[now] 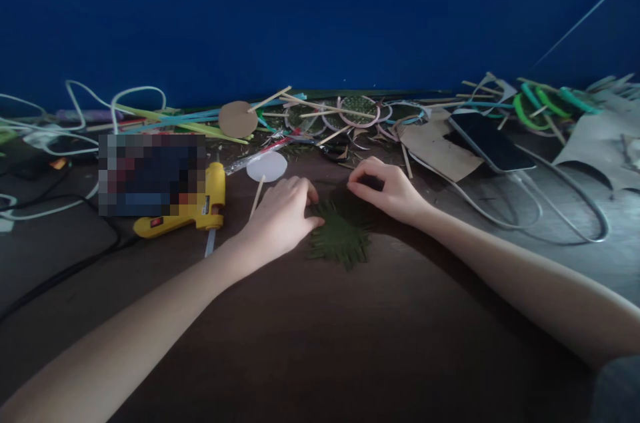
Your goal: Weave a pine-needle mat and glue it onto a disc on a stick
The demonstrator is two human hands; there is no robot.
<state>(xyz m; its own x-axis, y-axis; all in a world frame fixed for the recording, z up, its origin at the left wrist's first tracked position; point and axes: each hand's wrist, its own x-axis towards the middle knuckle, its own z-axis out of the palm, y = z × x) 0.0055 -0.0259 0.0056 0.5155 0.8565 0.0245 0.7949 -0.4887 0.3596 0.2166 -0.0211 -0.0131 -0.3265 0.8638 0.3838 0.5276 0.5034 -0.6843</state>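
At a dark work table [320, 343] under dim light, we found both hands bent over a green fringed piece [343, 240] that lay flat just in front of them, its cut strips fanning toward the near edge. The left hand [280, 216] was curled, fingertips down on the piece's left edge; the right hand [387, 191] arched over its far edge, thumb and forefinger drawn close together. In that shadow we could not tell whether either hand pinched a strip or only pressed it flat. We judged the work to be midway: the fringe looked cut and spread, yet the piece was joined to nothing we could see. A yellow glue gun [193, 210] lay untouched just left of the left hand, and a white disc on a stick [267, 166] lay bare beyond it. A cardboard disc [238, 119] on its own stick lay farther back. By the blue wall several hoops [358, 110] appeared already filled with green, among loose sticks and straws. A phone [493, 141] lay on its cable off to the right.
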